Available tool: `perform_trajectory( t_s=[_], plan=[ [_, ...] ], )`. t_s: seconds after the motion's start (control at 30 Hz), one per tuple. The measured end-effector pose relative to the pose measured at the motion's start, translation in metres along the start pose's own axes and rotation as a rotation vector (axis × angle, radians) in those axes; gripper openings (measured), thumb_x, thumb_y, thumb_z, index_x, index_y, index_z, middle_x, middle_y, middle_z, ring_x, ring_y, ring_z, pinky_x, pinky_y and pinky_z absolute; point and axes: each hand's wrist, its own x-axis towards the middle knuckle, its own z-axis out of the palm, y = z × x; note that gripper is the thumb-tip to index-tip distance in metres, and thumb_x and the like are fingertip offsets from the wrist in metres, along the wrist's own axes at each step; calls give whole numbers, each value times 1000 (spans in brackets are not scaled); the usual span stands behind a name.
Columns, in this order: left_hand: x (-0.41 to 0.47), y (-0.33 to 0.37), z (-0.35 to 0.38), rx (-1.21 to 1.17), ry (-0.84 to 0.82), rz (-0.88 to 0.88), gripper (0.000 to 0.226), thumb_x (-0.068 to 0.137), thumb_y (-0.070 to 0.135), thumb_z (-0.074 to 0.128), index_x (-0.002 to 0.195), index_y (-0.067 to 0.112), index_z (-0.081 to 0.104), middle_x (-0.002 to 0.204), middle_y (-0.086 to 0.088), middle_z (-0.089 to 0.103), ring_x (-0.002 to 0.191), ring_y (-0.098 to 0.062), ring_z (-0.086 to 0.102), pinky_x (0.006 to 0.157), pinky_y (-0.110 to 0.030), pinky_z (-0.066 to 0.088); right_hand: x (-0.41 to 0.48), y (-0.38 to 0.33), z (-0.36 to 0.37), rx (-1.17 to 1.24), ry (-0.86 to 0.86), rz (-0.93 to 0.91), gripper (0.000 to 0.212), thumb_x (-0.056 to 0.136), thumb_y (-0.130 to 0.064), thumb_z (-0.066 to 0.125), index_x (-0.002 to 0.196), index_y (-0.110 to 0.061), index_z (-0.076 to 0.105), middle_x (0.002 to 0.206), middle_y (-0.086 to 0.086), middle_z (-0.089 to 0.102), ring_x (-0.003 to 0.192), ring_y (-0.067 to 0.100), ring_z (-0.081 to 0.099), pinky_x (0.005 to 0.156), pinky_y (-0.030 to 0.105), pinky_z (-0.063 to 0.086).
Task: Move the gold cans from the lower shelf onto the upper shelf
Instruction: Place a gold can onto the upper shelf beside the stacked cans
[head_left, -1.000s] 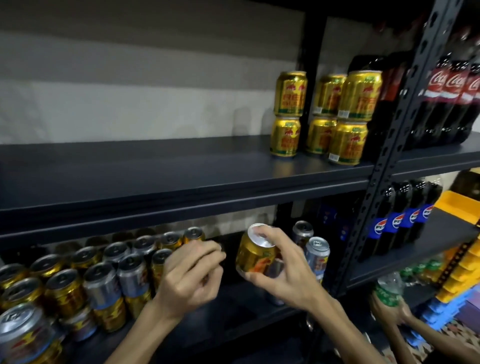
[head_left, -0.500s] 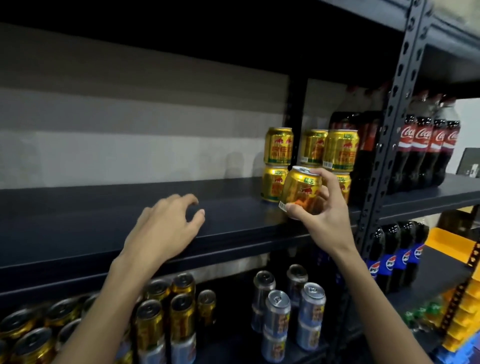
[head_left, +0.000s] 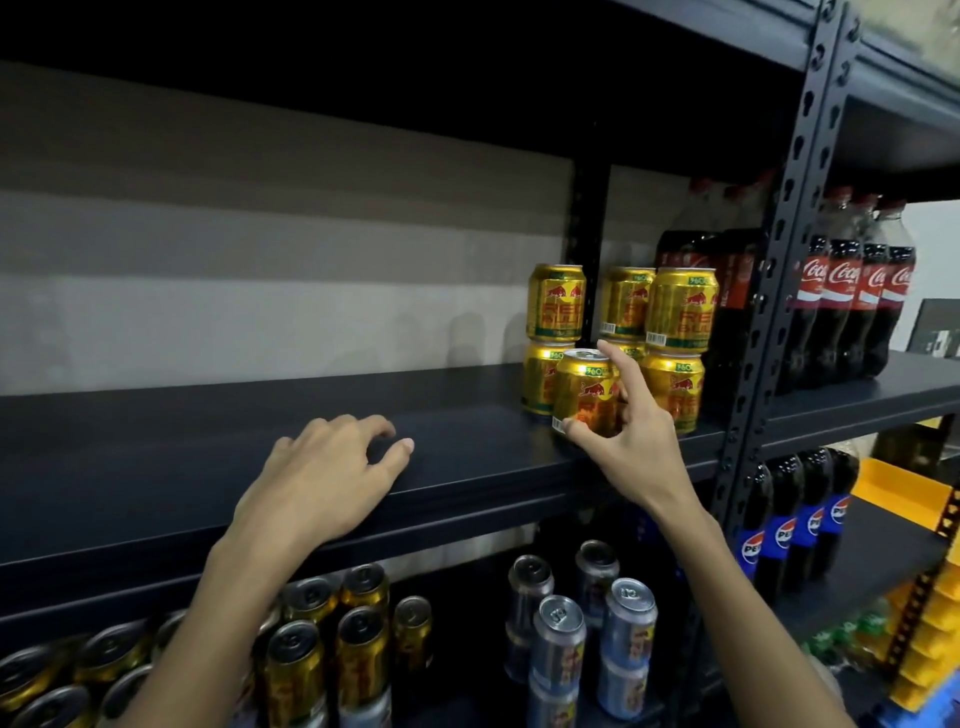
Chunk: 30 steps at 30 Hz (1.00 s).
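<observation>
**A:** That gold can (head_left: 584, 395) is likely full, so you'd feel some weight. The wall is stiff but dents if you squeeze, and the skin is smooth and a bit slippery. Take it round the middle of its side.

**B:** You have it that way now. Your right hand (head_left: 628, 441) is wrapped round it, thumb low on the front and forefinger at the top rim. It stands upright on the upper shelf (head_left: 208, 441), just in front of the stacked cans (head_left: 680, 306). I can't tell whether its base touches.

**A:** Your left hand (head_left: 322, 483) rests on the shelf's front edge, fingers loosely curled, holding nothing. More gold cans (head_left: 358, 649) wait below.
</observation>
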Motion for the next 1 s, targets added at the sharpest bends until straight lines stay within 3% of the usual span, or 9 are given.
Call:
perform_trajectory(
  t_s=[0.17,0.33,0.5,0.7,0.83,0.93,1.0],
  plan=[
    [1,0,0,-2,-5,-2,48,98,63,29,133,38,50,129,9,56,120,-16,48,100,-43,36,-3,2,4,-53,54,-34,84,79,-22,87,144,-40,37,127,-8,61,110,6,65,92,23,57],
    [-2,0,-1,-9,-13,-3,48,97,64,29,133,39,50,130,9,55,120,-16,47,99,-43,36,-6,4,3,-54,76,-19,84,80,-21,84,147,-40,36,127,-5,62,109,5,65,88,13,53],
    [-2,1,0,2,-10,-3,49,97,64,28,133,39,50,131,10,55,121,-16,48,99,-42,36,-8,6,3,-58,66,-21,91,82,-20,83,152,-41,30,136,-4,58,117,10,63,98,30,56],
    [-4,2,-1,0,-5,-10,49,98,63,28,133,38,50,130,8,55,120,-16,48,98,-42,37,-8,7,4,-69,71,-13,90,84,-21,82,153,-41,28,135,-4,58,115,9,62,94,20,53],
    [-6,3,-1,8,9,-10,48,98,63,27,131,37,51,126,8,57,117,-17,49,95,-42,37,-8,6,5,-76,89,-2,90,84,-19,81,155,-39,28,137,-6,57,114,0,59,86,0,43],
    [-6,3,0,12,8,-12,49,98,63,27,130,38,52,124,8,57,116,-17,50,94,-42,37,-8,5,5,-73,97,13,91,85,-18,81,155,-39,27,136,-7,57,111,-11,55,85,-3,41],
    [-6,2,0,17,9,-9,49,97,64,26,130,38,52,125,8,57,116,-16,50,94,-42,38,-8,5,5,-74,96,20,92,85,-19,80,156,-39,25,137,-8,57,113,-9,56,86,-3,41]
  ],
)
